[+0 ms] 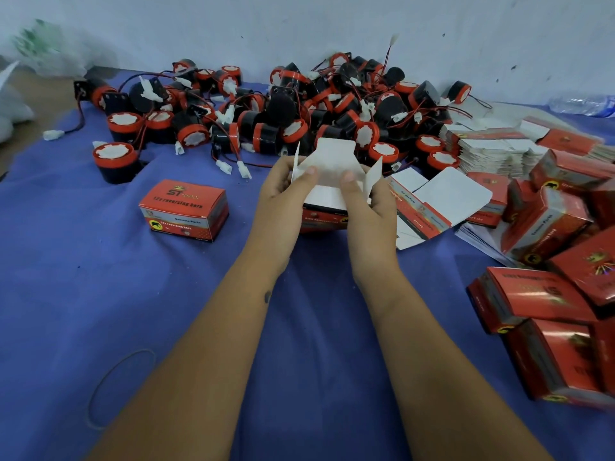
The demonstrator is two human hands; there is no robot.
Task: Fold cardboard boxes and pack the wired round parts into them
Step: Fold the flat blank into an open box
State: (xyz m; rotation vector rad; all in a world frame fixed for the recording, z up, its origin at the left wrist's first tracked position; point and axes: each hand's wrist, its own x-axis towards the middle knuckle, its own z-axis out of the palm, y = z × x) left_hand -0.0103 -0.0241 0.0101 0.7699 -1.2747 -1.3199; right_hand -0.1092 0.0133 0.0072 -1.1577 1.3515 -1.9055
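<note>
From the head camera we look down on a blue cloth [166,294] spread over the work surface. In the middle, both hands hold a red cardboard box [327,194] whose white flaps stand open. The left hand [283,191] grips its left side, fingers curled round the wall and thumb pressed onto the inner white flap. The right hand [369,201] grips the right side the same way, its thumb lying on that flap just beside the left thumb. The box rests on the cloth between the wrists and the pile beyond.

Behind it, against the pale wall [299,28], lies a heap of black-and-red round horns [299,104] with red and black wires and white plug connectors, tangled together. One closed box [184,209] printed "12v reversing horn" stands apart on the left. On the right we see a stack of flat unfolded cartons [492,151], an opened flat carton [432,201] just beside the right hand, and a jumble of folded red boxes [559,294]. A rubber band [119,387] lies on the cloth near the left forearm. A plastic bottle [582,106] lies at the far right by the wall.
</note>
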